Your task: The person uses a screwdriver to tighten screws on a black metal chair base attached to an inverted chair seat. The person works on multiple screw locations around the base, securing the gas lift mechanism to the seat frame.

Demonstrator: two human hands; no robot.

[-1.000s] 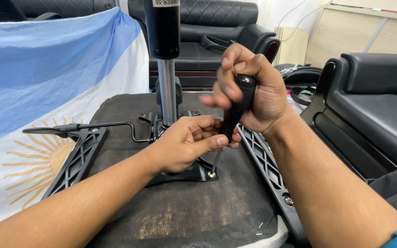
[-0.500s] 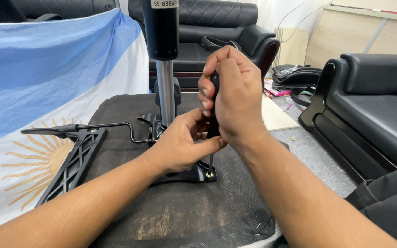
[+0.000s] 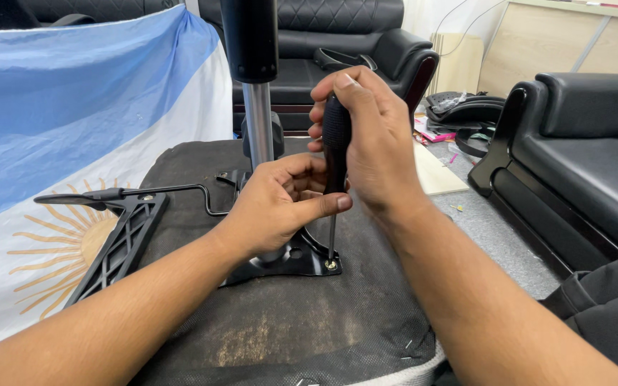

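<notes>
- At the centre of the view, an upturned office-chair seat with a black fabric underside (image 3: 273,329) lies flat, and a black metal mounting plate (image 3: 291,263) sits on it.
- The right hand (image 3: 373,143) has its grip clamped around the black ribbed handle of a screwdriver (image 3: 335,139), held upright; its thin steel shaft runs down to a brass-coloured screw (image 3: 330,265) at the plate's 3 o'clock corner, tip touching the screw head.
- The left hand (image 3: 280,204) rests on the plate at 9 o'clock of the shaft, fingers curled loosely together, thumb pressed against the lower end of the handle.
- A shiny chrome gas-lift column with a black sleeve (image 3: 255,86) rises at 12 o'clock of the plate.
- A black wire lever with a flat paddle end (image 3: 109,195) stretches out towards 9 o'clock, above a black latticed plastic arm bracket (image 3: 119,250).
- A sky-blue and white flag with a golden sun (image 3: 73,114) hangs at 10 o'clock.
- Black leather armchairs (image 3: 581,157) stand at 2 o'clock, well apart.
</notes>
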